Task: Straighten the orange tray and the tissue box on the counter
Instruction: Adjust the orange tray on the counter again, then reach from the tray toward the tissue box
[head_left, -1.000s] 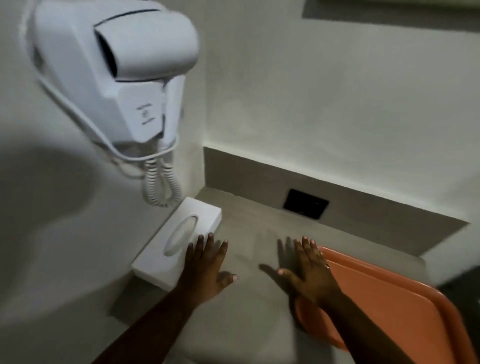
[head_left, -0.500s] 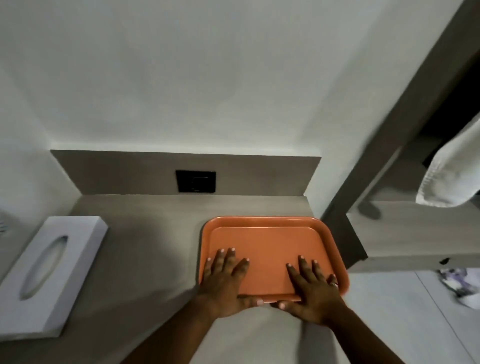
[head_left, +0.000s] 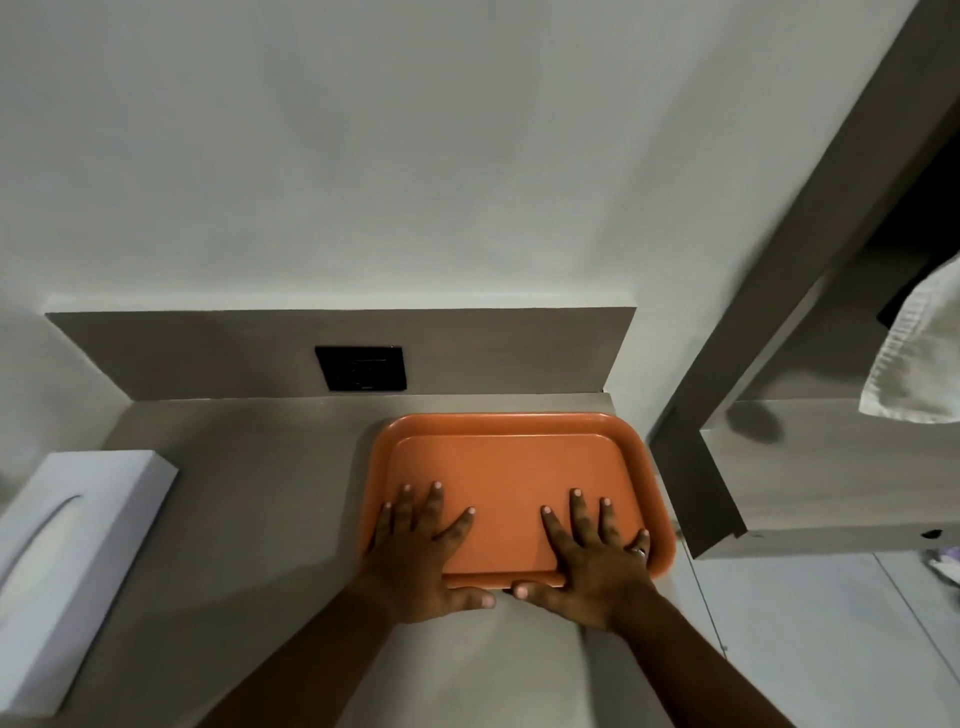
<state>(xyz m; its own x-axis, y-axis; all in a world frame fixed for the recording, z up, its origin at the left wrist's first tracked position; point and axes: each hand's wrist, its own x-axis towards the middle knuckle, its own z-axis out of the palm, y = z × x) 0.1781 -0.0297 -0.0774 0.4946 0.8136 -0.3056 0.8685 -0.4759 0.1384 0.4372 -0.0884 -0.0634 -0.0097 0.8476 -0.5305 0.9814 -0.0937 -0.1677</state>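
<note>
Head view looks down on a grey desk (head_left: 249, 467) where a flat orange plastic tray (head_left: 506, 457) lies at the right end, square to the back panel. Left hand (head_left: 421, 561) and right hand (head_left: 592, 564) rest on it, fingers spread flat, thumbs along its near rim. White rectangular tissue box (head_left: 78, 545) sits well apart, far left, angled.

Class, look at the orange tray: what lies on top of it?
Only two flat hands: the left hand and right hand, fingers spread on the tray. The rest is bare. Whatever might lie beneath the palms is covered.
</note>
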